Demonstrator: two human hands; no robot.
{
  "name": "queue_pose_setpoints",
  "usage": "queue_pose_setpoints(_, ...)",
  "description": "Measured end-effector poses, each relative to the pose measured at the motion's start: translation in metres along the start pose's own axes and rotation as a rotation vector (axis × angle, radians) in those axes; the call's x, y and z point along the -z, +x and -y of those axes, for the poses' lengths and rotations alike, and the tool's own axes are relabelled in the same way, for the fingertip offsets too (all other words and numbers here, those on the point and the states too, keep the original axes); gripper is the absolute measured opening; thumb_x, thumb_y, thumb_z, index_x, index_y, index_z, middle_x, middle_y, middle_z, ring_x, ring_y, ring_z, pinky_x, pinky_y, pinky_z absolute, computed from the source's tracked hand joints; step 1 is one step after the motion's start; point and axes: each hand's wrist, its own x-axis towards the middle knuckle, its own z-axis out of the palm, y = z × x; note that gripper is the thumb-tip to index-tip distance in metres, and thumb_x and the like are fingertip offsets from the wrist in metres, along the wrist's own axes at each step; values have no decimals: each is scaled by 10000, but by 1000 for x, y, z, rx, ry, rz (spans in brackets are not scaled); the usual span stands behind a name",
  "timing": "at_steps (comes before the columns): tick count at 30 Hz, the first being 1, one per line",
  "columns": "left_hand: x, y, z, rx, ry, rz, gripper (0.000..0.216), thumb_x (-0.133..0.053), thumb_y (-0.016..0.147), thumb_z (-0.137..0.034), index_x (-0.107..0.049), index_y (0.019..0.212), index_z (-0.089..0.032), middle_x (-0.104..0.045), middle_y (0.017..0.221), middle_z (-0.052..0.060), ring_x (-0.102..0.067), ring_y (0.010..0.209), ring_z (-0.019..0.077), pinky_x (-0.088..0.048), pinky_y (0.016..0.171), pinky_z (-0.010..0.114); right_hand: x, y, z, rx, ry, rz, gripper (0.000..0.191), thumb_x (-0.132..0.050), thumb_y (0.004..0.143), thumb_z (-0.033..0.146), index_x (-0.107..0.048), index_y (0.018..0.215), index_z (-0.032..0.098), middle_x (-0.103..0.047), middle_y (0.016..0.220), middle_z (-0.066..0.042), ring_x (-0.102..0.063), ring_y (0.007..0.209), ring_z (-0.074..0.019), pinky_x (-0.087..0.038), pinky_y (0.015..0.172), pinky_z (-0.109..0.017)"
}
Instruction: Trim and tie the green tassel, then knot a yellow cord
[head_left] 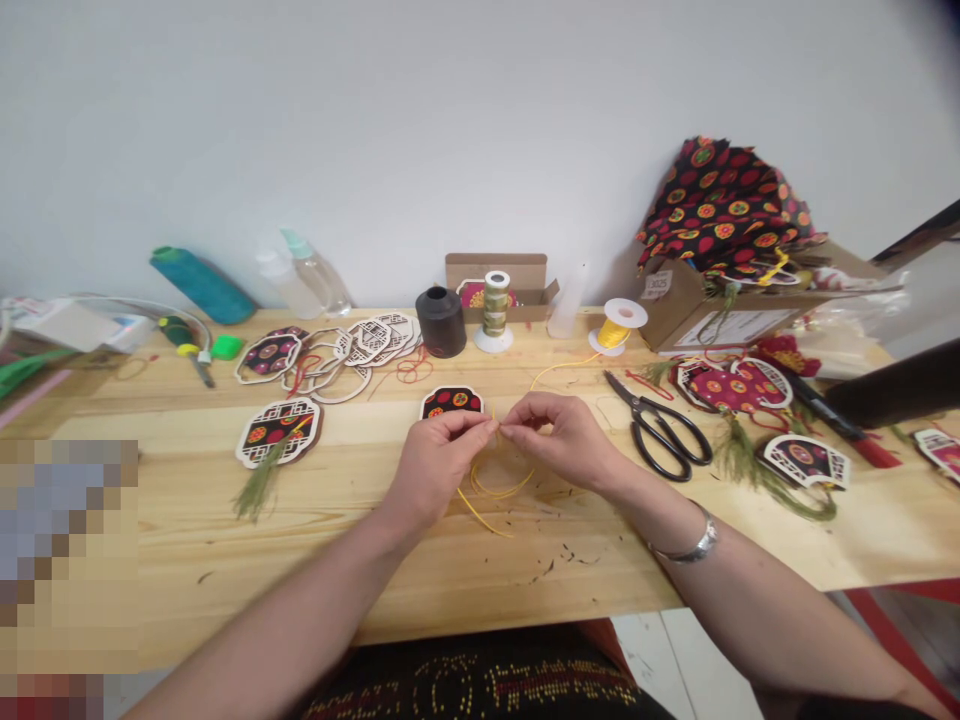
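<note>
Near the middle of the wooden table, my left hand (442,455) and my right hand (559,435) meet fingertip to fingertip, both pinching a thin yellow cord (504,490). Below the fingers the cord hangs in loops, and one loose end lies on the wood. Just beyond my left hand is a fabric-covered ornament (452,401) with a pale wooden rim, partly hidden by the fingers. A strand of the cord runs back toward a spool of yellow cord (619,327). Black-handled scissors (664,428) lie to the right of my right hand.
At the left lies a tasselled ornament (279,432), with several wooden frames (367,345) behind it. A black thread cone (441,322) and a green-gold thread spool (495,305) stand at the back. On the right are a cardboard box (705,310) with patterned fabric and more tasselled ornaments (806,462).
</note>
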Motion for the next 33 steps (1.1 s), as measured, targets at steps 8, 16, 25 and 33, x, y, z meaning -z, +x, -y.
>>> queue_pose_setpoints(8, -1, -4, 0, -16, 17, 129, 146, -702, 688, -281, -769, 796, -210, -681, 655, 2, -456, 495, 94, -356, 505, 236, 5, 4, 1, -98, 310, 56, 241, -718, 668, 386, -648, 706, 158, -653, 681, -12, -546, 619, -107, -441, 604, -256)
queue_pose_setpoints(16, -2, -5, -2, -51, 29, 137, 144, -679, 708, -265, -766, 816, -229, -691, 669, -5, -480, 511, 96, -387, 526, 233, 3, 3, -1, -37, 231, 25, 299, -688, 693, 442, -591, 657, 162, -564, 603, 14, -443, 553, -84, -356, 521, -233)
queue_pose_setpoints(25, -3, -11, -10, -78, 143, 132, 97, -689, 697, -262, -760, 736, -208, -707, 689, 11, -563, 632, 135, -424, 623, 256, 1, 1, -1, 11, 159, -8, 161, -597, 738, 291, -551, 645, 168, -537, 602, 16, -439, 568, -92, -358, 538, -235)
queue_pose_setpoints(33, 2, -5, -5, -38, 159, 235, 234, -622, 763, -367, -730, 656, -189, -621, 593, 10, -337, 438, 73, -252, 444, 239, 10, 6, -2, 9, 157, 11, 180, -615, 747, 310, -558, 661, 162, -521, 599, 26, -411, 546, -78, -340, 524, -227)
